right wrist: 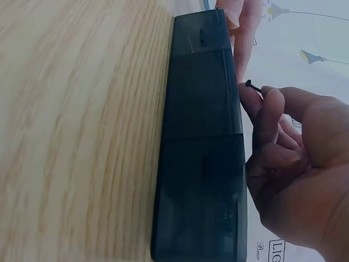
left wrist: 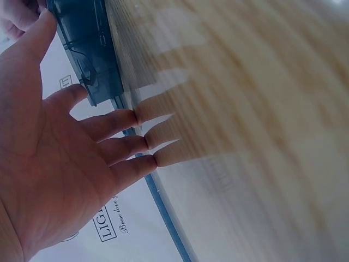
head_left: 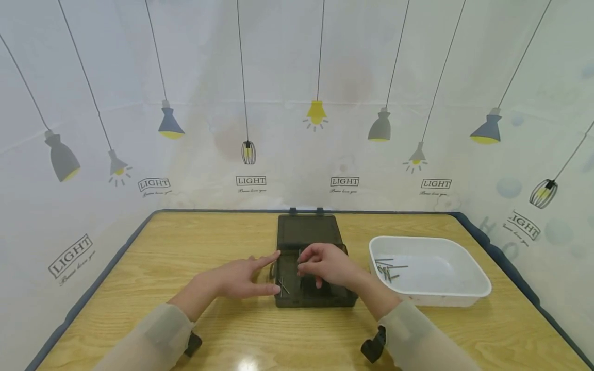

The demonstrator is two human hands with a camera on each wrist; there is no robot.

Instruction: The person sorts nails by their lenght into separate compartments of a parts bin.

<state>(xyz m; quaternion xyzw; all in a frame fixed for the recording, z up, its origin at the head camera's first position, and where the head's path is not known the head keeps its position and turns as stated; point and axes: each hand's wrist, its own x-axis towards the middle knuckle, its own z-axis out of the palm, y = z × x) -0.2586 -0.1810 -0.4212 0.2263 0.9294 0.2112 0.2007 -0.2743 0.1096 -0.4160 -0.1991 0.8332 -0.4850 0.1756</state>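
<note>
A dark translucent plastic box [head_left: 320, 302] with compartments lies on the table, its lid [head_left: 307, 229] folded back away from me. My right hand [head_left: 331, 265] is over the box and pinches a thin metal nail [right wrist: 253, 85] between thumb and forefinger; its round dark head sticks out past the fingertips. At the box's left side rests my left hand [head_left: 234, 278], fingers spread, with forefinger and thumb tips on the edge. A few nails [head_left: 284, 287] lie crossed in the left compartment near that thumb. The right hand hides part of the inside.
To the right of the box stands a white tray [head_left: 447, 297], with several loose nails [head_left: 387, 269] at its left end. The wooden table [head_left: 199, 232] ends at a white cloth backdrop [head_left: 287, 77] printed with lamps.
</note>
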